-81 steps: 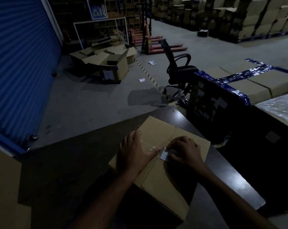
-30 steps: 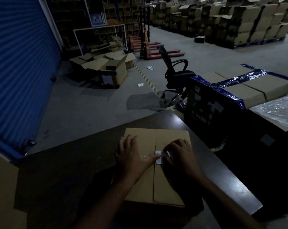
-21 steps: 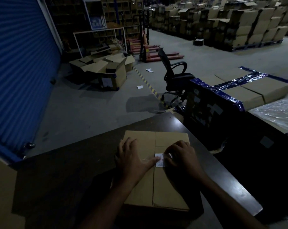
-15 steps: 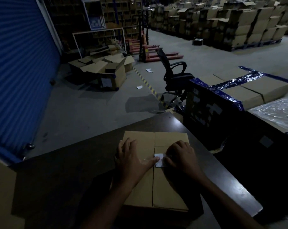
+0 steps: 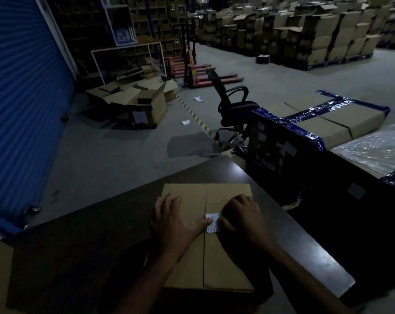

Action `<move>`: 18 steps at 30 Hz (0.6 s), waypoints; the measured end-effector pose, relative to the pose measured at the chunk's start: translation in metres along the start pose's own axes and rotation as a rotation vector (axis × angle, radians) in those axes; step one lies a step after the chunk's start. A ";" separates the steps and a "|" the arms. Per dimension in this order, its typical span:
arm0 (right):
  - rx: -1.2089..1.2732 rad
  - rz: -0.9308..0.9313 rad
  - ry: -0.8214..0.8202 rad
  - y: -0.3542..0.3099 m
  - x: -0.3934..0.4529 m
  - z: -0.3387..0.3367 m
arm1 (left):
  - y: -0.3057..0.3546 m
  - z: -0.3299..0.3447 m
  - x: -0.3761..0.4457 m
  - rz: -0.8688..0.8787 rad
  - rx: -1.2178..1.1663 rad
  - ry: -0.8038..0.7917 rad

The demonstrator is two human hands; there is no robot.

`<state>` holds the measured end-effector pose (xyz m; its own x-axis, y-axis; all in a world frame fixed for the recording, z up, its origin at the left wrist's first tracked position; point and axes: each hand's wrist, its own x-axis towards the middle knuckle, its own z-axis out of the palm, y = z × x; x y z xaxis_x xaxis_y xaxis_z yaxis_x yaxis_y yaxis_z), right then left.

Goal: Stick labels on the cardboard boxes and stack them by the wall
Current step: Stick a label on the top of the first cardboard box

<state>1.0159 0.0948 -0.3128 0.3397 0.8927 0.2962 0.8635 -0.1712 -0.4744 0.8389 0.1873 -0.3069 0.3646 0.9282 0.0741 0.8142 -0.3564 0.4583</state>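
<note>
A closed cardboard box (image 5: 216, 264) lies flat on the dark table (image 5: 78, 257) in front of me. A small white label (image 5: 212, 223) sits on the box's top beside the centre seam. My left hand (image 5: 175, 223) lies flat on the left flap, its thumb touching the label's left edge. My right hand (image 5: 241, 215) rests on the right flap with its fingers bent onto the label's right edge, covering part of it.
A blue roller shutter (image 5: 22, 105) fills the left side. Open cardboard boxes (image 5: 137, 100) lie on the floor beyond the table, with an office chair (image 5: 232, 107) and a pallet jack (image 5: 198, 73) behind. Blue-taped boxes (image 5: 316, 123) stand right of the table.
The box was turned from a skewed angle to square with me. Both hands have stayed on the label, and over the last second little else has moved.
</note>
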 end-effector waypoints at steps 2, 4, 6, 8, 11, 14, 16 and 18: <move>0.006 -0.005 0.004 0.000 0.000 0.000 | 0.000 0.000 0.000 0.001 0.012 0.007; 0.011 -0.016 0.008 0.000 0.000 0.000 | 0.000 0.000 -0.001 0.007 0.009 0.021; 0.010 -0.003 0.000 -0.001 -0.001 -0.001 | 0.001 -0.001 -0.001 0.007 -0.009 0.015; 0.016 0.007 -0.004 0.000 -0.001 -0.001 | 0.002 -0.001 -0.002 0.003 -0.015 0.012; 0.014 0.017 -0.027 0.002 -0.001 0.000 | 0.001 0.000 -0.001 0.010 -0.013 0.016; 0.002 0.014 -0.032 0.001 -0.002 -0.001 | -0.001 0.000 -0.001 0.009 -0.021 0.017; 0.022 0.025 -0.021 0.001 -0.002 -0.001 | -0.001 0.000 -0.001 0.010 -0.019 0.018; 0.025 0.034 -0.012 0.003 -0.002 0.000 | -0.001 0.000 -0.001 0.009 -0.003 0.009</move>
<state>1.0175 0.0927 -0.3146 0.3639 0.8913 0.2703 0.8422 -0.1909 -0.5043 0.8377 0.1869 -0.3072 0.3676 0.9260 0.0858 0.8096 -0.3640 0.4605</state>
